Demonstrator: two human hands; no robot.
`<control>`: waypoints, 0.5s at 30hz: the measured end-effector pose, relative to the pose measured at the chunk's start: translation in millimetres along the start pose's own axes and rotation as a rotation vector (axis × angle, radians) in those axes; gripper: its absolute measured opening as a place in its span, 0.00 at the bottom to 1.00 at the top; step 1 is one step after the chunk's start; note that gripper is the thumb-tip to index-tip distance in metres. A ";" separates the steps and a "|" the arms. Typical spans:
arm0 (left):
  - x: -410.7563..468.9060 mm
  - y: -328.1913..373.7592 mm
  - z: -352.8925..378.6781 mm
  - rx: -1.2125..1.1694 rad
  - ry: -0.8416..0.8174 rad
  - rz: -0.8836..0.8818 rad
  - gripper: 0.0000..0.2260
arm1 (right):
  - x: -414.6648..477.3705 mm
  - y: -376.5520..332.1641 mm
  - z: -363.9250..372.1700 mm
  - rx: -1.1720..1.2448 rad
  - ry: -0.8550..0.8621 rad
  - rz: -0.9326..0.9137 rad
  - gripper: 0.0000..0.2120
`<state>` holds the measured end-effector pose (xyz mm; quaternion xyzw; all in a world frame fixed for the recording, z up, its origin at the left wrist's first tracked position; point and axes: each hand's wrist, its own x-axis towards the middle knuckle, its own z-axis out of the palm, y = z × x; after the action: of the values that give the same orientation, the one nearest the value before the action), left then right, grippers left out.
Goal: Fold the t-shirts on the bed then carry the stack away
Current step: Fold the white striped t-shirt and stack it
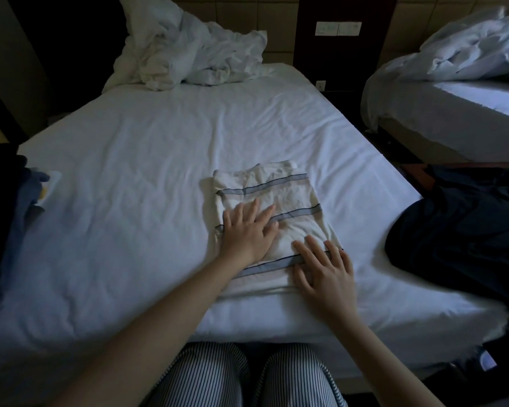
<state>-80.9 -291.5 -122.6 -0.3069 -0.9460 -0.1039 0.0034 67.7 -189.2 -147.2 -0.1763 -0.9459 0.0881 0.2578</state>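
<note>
Both hands flat: left hand [249,230] and right hand [323,268], fingers spread, press the folded t-shirt [279,198] smooth on the bed [130,160].

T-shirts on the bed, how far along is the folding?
Done: the white striped t-shirt lies folded into a rectangle on the bed. In hand: the left hand and right hand press flat on it. Left: the dark garment at the right edge lies unfolded, and nothing is carried away yet.
</note>
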 end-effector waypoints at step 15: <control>-11.9 -40.9 -4.6 -0.062 0.035 -0.151 0.22 | 1.0 0.4 -3.3 -0.031 -0.062 -0.013 0.22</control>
<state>-95.3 -331.6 -126.9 -0.2330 -0.9626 -0.1384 0.0027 68.7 -188.2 -144.0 -0.1711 -0.9558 0.0770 0.2263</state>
